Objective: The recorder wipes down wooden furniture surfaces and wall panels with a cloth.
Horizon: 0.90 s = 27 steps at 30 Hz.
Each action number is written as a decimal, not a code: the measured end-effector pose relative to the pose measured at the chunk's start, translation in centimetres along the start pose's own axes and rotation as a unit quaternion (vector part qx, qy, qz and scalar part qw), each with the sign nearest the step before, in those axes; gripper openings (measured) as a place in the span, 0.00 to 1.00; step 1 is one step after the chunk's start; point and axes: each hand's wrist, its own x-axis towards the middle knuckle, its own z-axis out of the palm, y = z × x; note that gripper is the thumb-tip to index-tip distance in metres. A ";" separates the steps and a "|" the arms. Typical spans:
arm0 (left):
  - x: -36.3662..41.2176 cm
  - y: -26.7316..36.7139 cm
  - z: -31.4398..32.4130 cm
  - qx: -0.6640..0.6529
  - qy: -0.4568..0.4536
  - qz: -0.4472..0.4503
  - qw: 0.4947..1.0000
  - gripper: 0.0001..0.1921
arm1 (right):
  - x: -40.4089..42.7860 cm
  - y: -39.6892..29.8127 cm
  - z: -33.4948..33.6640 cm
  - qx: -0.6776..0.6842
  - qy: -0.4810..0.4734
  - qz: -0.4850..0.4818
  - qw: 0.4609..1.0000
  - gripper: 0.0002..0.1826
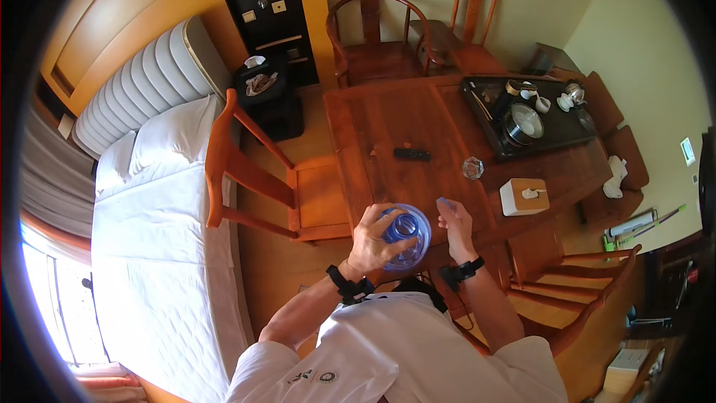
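Note:
My left hand (376,239) grips a translucent blue plastic water jug (423,238) around its neck, thumb on the near side and fingers on the far side. The round mouth of the jug faces up toward me and looks uncovered. Just to the right, my right hand (460,230) pinches a small blue piece (445,202) between thumb and fingertips; it may be a cap, but too little of it shows to tell. The jug is in front of my body at the near edge of a reddish wooden table (411,117). Both wrists wear black straps.
On the table are a black remote control (412,154), a glass ashtray (472,168), a tissue box (524,197) and a black tea tray (559,123) bearing teaware. Wooden chairs stand left (319,198) and right (582,291). A white bed (162,268) lies at far left.

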 end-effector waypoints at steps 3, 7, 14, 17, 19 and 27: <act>0.2 -0.3 0.0 0.008 0.006 -0.011 1.000 0.29 | -1.7 -3.4 0.3 -0.029 -0.101 -0.123 0.987 0.25; 0.4 0.0 -0.1 0.005 0.004 -0.011 1.000 0.28 | -5.3 -9.1 1.3 -0.197 -0.174 -0.366 0.893 0.27; 0.5 -0.4 0.3 -0.013 0.010 -0.033 0.999 0.28 | -6.1 -10.6 2.6 -0.307 -0.207 -0.473 0.799 0.28; 0.1 -0.7 0.4 -0.024 0.009 -0.046 0.999 0.29 | -6.0 -11.1 3.2 -0.324 -0.238 -0.481 0.780 0.29; 0.2 -0.6 0.4 -0.027 0.007 -0.051 0.998 0.30 | -6.1 -11.4 3.5 -0.348 -0.240 -0.489 0.763 0.30; 0.2 -0.1 0.4 -0.035 0.003 -0.067 0.997 0.31 | -6.6 -12.8 4.4 -0.463 -0.233 -0.506 0.689 0.27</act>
